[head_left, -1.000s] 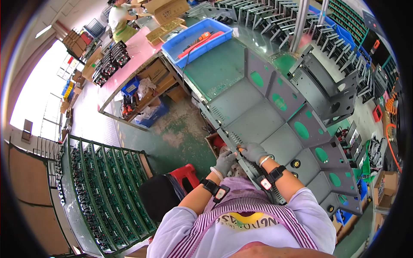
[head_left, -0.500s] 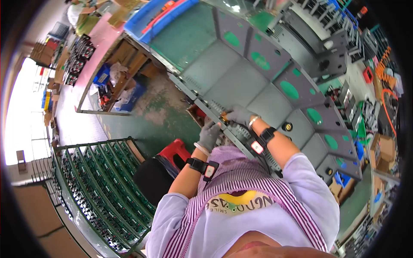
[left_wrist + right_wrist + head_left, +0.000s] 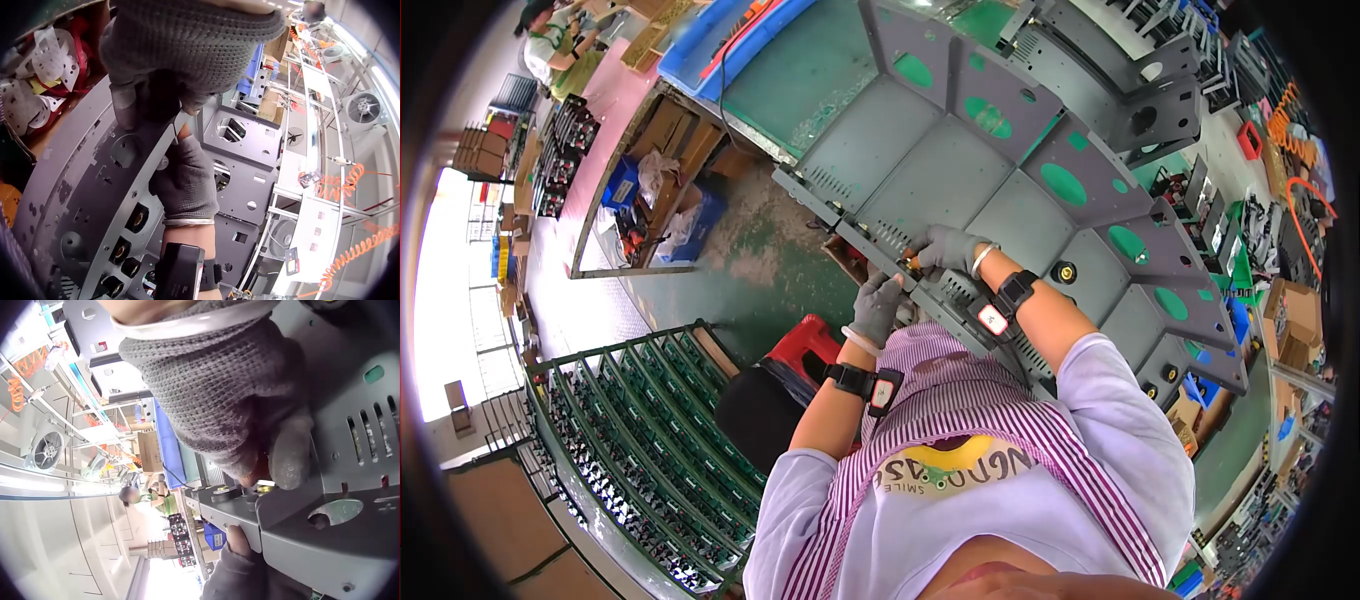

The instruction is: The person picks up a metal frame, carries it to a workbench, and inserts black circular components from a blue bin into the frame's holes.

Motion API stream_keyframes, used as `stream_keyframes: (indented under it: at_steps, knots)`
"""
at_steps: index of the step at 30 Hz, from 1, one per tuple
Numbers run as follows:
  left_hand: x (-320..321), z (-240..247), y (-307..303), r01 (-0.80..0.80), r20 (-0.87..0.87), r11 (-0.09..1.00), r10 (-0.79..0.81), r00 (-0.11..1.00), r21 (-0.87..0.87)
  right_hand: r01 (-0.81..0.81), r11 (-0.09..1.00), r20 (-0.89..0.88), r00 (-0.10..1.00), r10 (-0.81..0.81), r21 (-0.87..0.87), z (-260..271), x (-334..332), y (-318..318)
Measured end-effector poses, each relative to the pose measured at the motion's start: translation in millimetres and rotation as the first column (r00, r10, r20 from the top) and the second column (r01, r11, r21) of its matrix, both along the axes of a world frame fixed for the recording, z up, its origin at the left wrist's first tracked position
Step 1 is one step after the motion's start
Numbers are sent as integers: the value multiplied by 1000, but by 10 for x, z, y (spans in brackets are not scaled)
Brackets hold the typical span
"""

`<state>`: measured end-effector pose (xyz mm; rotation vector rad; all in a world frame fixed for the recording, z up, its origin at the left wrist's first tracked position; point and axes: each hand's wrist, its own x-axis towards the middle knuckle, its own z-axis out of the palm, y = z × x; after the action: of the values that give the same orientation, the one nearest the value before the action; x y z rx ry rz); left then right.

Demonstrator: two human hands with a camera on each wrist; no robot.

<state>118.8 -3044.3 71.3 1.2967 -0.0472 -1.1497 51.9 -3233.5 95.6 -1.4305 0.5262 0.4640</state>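
Note:
A large grey sheet-metal housing (image 3: 920, 172) with folded, holed side plates lies across the bench in front of me. My gloved right hand (image 3: 948, 248) is on the inner side of its near rim. Its bare-tipped finger and thumb pinch a small brass fitting (image 3: 265, 489) at that rim. From the outer side, my gloved left hand (image 3: 875, 308) grips the same rim, with a bare fingertip (image 3: 236, 536) against the outer face. Similar black-and-brass fittings (image 3: 139, 217) sit farther along the housing. Much of the left hand's grip is hidden by its glove.
Behind the housing stands a second bent metal part (image 3: 1090, 75). A blue tray (image 3: 700, 50) with a red tool is at the far left of the bench. On the left are a rack of circuit boards (image 3: 640, 440) and a red stool (image 3: 808, 345). A person (image 3: 550, 55) works farther back.
The head view has shifted, so the housing and both hands appear farther left and higher. Both hands stay at the same stretch of rim, with small finger movements.

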Motion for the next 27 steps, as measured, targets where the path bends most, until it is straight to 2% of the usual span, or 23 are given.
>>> stream_keyframes:
  at_steps: [2, 5, 8, 11, 17, 20, 23, 27]
  knots:
    - [-36, 102, -40, -24, -10, 1000, 24, 1000, -18, 8, 998, 35, 999, -6, -57, 111, -13, 43]
    - [-22, 5, -26, -19, 8, 1000, 19, 1000, 0, 36, 998, 54, 998, -33, -52, 1, -1, 62]
    - [60, -134, 53, 72, 7, 996, -73, 997, 42, 54, 998, 34, 998, -55, 39, -3, 8, 51]
    - [50, -134, 51, 59, 7, 998, -59, 998, 20, 45, 999, 77, 996, -45, 4, 15, 2, 55]
    - [30, -38, 38, 70, 41, 998, -70, 997, 4, -41, 993, -5, 999, 40, -110, 102, 63, 31]
    - [-23, 112, -24, -2, 3, 1000, 2, 1000, -10, -20, 994, -10, 1000, 19, -107, 57, 61, 33]
    - [8, 10, 18, 54, 68, 998, -57, 996, 34, -34, 990, 70, 997, 44, -135, -5, 58, 56]
    - [5, 13, 6, 29, 20, 999, -30, 999, 39, -155, 917, -58, 988, 144, -367, 118, 121, 81]
